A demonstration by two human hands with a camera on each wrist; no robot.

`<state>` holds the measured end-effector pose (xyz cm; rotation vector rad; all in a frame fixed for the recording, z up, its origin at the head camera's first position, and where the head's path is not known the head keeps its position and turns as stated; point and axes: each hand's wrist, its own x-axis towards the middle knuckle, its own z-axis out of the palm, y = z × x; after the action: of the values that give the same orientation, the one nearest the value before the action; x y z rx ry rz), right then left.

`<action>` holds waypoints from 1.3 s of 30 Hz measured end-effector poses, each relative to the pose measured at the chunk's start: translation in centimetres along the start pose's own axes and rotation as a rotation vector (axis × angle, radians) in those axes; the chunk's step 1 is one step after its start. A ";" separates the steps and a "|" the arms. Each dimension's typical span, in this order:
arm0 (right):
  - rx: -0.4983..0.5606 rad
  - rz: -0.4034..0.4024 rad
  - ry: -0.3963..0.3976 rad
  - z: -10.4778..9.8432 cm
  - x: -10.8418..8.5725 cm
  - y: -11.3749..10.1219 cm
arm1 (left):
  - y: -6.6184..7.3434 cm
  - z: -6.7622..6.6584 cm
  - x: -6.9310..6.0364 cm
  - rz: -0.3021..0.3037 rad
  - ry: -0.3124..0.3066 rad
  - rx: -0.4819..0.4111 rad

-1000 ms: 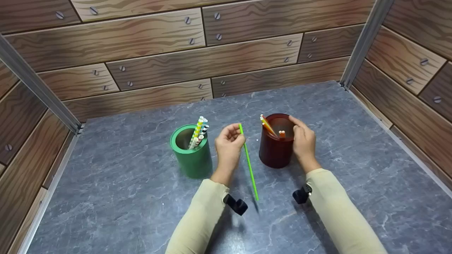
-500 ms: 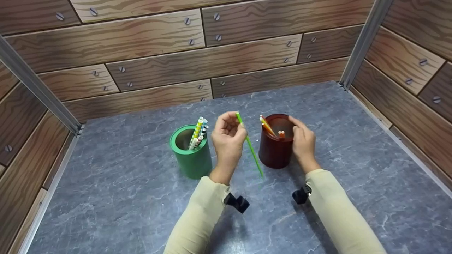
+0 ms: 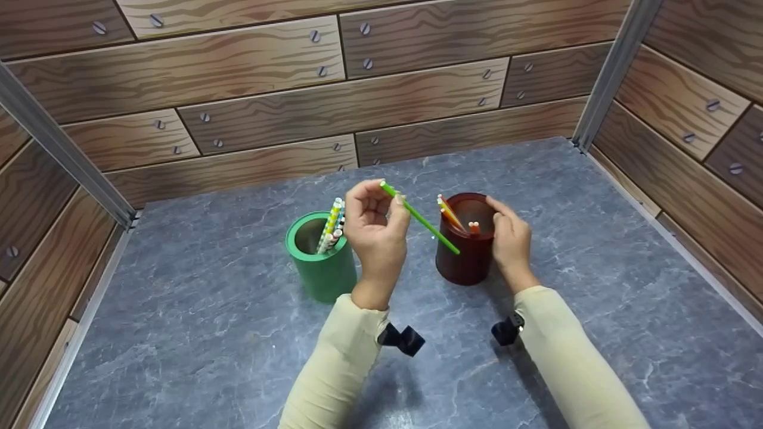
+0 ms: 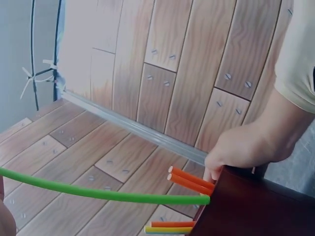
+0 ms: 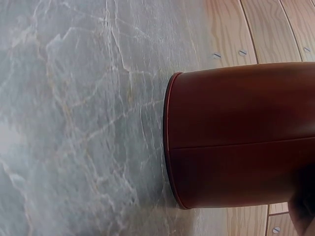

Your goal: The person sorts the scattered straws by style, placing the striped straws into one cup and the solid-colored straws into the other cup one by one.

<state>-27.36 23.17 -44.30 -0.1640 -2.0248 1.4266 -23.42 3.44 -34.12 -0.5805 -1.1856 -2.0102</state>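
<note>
My left hand (image 3: 377,229) pinches a bright green straw (image 3: 426,223) near its upper end. The straw slants down to the right, and in the head view its lower end overlaps the front of a dark red-brown canister (image 3: 465,265). At the canister's right side, my right hand (image 3: 514,241) grips the rim, with one finger stretched along it. Orange and yellow straws (image 4: 189,180) stick out of that canister's mouth. The right wrist view is mostly filled by the canister's side (image 5: 236,113), which stands on the table; the right hand's fingers are largely hidden there.
Left of my left hand stands a green canister (image 3: 326,277) holding several patterned straws (image 3: 328,232). The grey marbled table (image 3: 208,310) is bounded by wood-patterned walls (image 3: 262,59) with metal edging. Black wrist cameras (image 3: 410,341) sit on both sleeves.
My left hand has risen and shifted slightly left, tipping the green straw so its lower end swings up and right toward the red-brown canister. The right hand and both canisters stay put.
</note>
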 end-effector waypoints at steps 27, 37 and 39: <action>0.018 -0.003 0.010 0.0 0.1 0.1 | -5.8 0.7 -3.3 -0.086 -0.059 0.179; 0.001 -0.012 0.015 0.0 0.0 0.3 | -8.2 1.1 -4.4 -0.159 -0.103 0.347; 0.005 -0.015 0.020 0.0 0.0 0.3 | -8.6 1.1 -4.6 -0.168 -0.116 0.361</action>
<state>-27.44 23.25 -44.56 -0.1603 -2.0023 1.4153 -27.10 8.73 -41.52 -0.4315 -1.6694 -1.8509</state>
